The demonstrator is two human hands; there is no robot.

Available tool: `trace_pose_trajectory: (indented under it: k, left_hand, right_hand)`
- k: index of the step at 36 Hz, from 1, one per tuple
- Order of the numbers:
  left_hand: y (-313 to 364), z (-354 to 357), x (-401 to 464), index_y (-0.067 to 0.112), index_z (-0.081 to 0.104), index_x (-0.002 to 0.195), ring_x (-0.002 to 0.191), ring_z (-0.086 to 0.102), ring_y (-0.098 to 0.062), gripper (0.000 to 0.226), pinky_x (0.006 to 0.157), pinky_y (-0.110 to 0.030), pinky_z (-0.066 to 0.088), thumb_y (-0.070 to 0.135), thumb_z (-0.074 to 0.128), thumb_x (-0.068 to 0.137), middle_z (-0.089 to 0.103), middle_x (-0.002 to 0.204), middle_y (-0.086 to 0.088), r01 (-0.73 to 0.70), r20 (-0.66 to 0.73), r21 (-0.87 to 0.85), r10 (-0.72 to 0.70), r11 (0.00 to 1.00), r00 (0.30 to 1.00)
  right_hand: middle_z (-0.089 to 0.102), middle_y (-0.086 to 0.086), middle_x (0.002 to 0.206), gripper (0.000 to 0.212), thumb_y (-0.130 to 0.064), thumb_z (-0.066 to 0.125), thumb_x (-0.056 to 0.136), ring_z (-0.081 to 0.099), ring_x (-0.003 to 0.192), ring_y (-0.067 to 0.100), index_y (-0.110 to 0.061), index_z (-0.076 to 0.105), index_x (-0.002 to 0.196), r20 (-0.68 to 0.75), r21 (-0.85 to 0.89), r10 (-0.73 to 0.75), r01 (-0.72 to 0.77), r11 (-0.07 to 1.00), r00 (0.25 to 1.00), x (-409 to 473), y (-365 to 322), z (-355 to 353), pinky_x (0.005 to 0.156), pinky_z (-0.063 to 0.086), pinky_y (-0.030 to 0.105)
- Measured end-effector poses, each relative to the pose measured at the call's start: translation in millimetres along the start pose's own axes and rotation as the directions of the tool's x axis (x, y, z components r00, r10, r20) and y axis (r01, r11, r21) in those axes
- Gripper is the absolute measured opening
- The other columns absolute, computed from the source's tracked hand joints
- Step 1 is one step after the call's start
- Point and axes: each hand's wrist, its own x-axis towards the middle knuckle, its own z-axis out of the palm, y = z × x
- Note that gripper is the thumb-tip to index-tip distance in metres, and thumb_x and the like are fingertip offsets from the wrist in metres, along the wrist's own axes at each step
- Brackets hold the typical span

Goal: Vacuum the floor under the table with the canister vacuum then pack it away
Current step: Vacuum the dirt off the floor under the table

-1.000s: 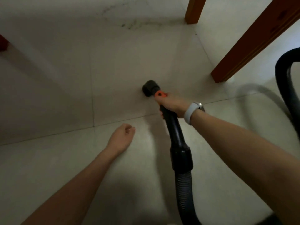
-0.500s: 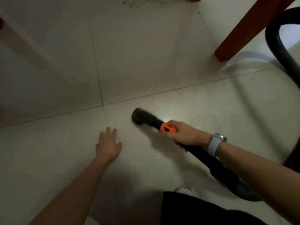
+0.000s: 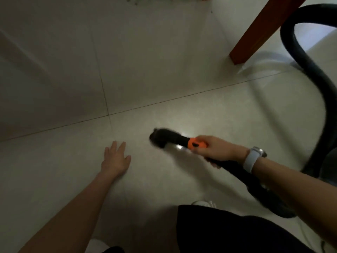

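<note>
My right hand (image 3: 217, 150) grips the black vacuum handle just behind its orange collar (image 3: 196, 144). The round black nozzle (image 3: 161, 137) points left and rests on the pale tiled floor (image 3: 145, 84). The black hose (image 3: 308, 70) loops up on the right and runs back under my right forearm. My left hand (image 3: 116, 158) lies flat on the floor with fingers spread, a little left of the nozzle and apart from it. The canister itself is out of view.
A reddish-brown wooden table leg (image 3: 255, 33) slants down to the floor at upper right, close to the hose loop. A dirt smear (image 3: 145, 0) marks the tiles at the top edge. My dark-clothed knee (image 3: 228, 230) and a white shoe (image 3: 202, 204) fill the bottom.
The nozzle has been drawn back across the tile joint toward me and now points left. My left hand went from a loose fist to flat and spread. The view tilted down.
</note>
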Motion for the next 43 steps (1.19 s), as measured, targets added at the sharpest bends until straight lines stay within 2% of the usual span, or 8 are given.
trace_pose_trajectory:
  k: [3, 8, 14, 19, 24, 27, 35, 43]
  left_hand:
    - [12, -1, -1, 0.02, 0.013, 0.153, 0.147, 0.003, -0.034, 0.066, 0.118, -0.044, 0.015, 0.037, 0.043, 0.097, 0.001, 0.16, -0.014, -0.036, -0.009, 0.015, 0.036, 0.999, 0.999]
    - [30, 0, -1, 0.021, 0.011, 0.153, 0.147, 0.0, -0.034, 0.065, 0.119, -0.043, 0.013, 0.039, 0.041, 0.098, -0.001, 0.16, -0.013, -0.067, 0.014, 0.04, 0.067, 0.997, 0.998]
    - [51, 5, -2, 0.022, 0.008, 0.153, 0.146, -0.002, -0.034, 0.068, 0.118, -0.044, 0.013, 0.042, 0.04, 0.098, -0.004, 0.16, -0.014, -0.107, 0.046, 0.081, 0.104, 0.991, 0.994]
    - [77, 7, -14, 0.028, 0.001, 0.152, 0.145, -0.009, -0.036, 0.068, 0.117, -0.047, 0.016, 0.046, 0.038, 0.098, -0.013, 0.16, -0.005, -0.12, 0.102, 0.105, 0.11, 0.987, 0.989]
    - [98, 10, -18, 0.033, -0.003, 0.151, 0.144, -0.015, -0.037, 0.074, 0.114, -0.054, 0.016, 0.051, 0.042, 0.095, -0.021, 0.158, -0.003, -0.135, 0.145, 0.148, 0.113, 0.98, 0.983]
    - [111, 11, -18, 0.033, -0.005, 0.151, 0.144, -0.017, -0.036, 0.075, 0.114, -0.056, 0.014, 0.051, 0.042, 0.095, -0.023, 0.158, -0.003, -0.132, 0.14, 0.15, 0.111, 0.98, 0.984]
    - [134, 13, -10, 0.033, -0.008, 0.151, 0.143, -0.018, -0.037, 0.075, 0.113, -0.058, 0.013, 0.051, 0.04, 0.096, -0.026, 0.156, -0.004, -0.156, 0.152, 0.179, 0.13, 0.971, 0.98]
    - [163, 8, 1, 0.032, -0.007, 0.151, 0.143, -0.018, -0.038, 0.077, 0.113, -0.058, 0.014, 0.051, 0.042, 0.095, -0.026, 0.156, -0.003, -0.179, 0.164, 0.215, 0.145, 0.96, 0.976]
  right_hand:
    - [0.056, 0.008, 0.064, 0.019, -0.03, 0.057, 0.09, 0.053, 0.04, 0.018, -0.02, 0.05, 0.105, -0.169, 0.074, 0.049, -0.037, 0.997, 0.984, 1, 10, -10, 0.042, 0.047, 0.027]
    - [0.055, 0.006, 0.064, 0.019, -0.027, 0.057, 0.092, 0.05, 0.038, 0.012, -0.015, 0.05, 0.105, 0.235, 0.014, 0.027, -0.031, 0.999, 0.972, -22, 12, 16, 0.041, 0.045, 0.025]
    - [0.057, 0.008, 0.067, 0.025, -0.033, 0.059, 0.09, 0.053, 0.043, 0.018, -0.018, 0.053, 0.109, -0.209, 0.166, 0.098, -0.064, 0.984, 0.973, -15, 29, -25, 0.044, 0.047, 0.025]
    - [0.057, 0.006, 0.063, 0.027, -0.034, 0.059, 0.091, 0.052, 0.042, 0.016, -0.014, 0.054, 0.109, 0.061, 0.14, 0.085, -0.093, 0.986, 0.995, -29, 33, -11, 0.045, 0.048, 0.028]
    - [0.066, 0.007, 0.087, 0.052, -0.051, 0.058, 0.087, 0.064, 0.066, 0.023, -0.019, 0.048, 0.127, -0.483, -0.152, 0.026, -0.113, 0.982, 0.875, -16, 39, -41, 0.059, 0.049, 0.029]
    - [0.065, 0.008, 0.108, 0.059, -0.049, 0.056, 0.089, 0.063, 0.09, 0.03, -0.023, 0.035, 0.139, -0.558, -0.377, -0.12, -0.122, 0.918, 0.821, -13, 57, -28, 0.066, 0.042, 0.03]
    - [0.067, 0.011, 0.086, 0.04, -0.049, 0.056, 0.088, 0.064, 0.08, 0.032, -0.017, 0.055, 0.113, -0.628, -0.196, -0.063, -0.079, 0.978, 0.776, -19, 105, -8, 0.061, 0.039, 0.033]
    - [0.06, 0.009, 0.078, 0.037, -0.049, 0.054, 0.09, 0.061, 0.078, 0.037, -0.016, 0.049, 0.105, -0.792, 0.127, 0.209, -0.181, 0.975, 0.573, -10, 117, -43, 0.059, 0.037, 0.033]
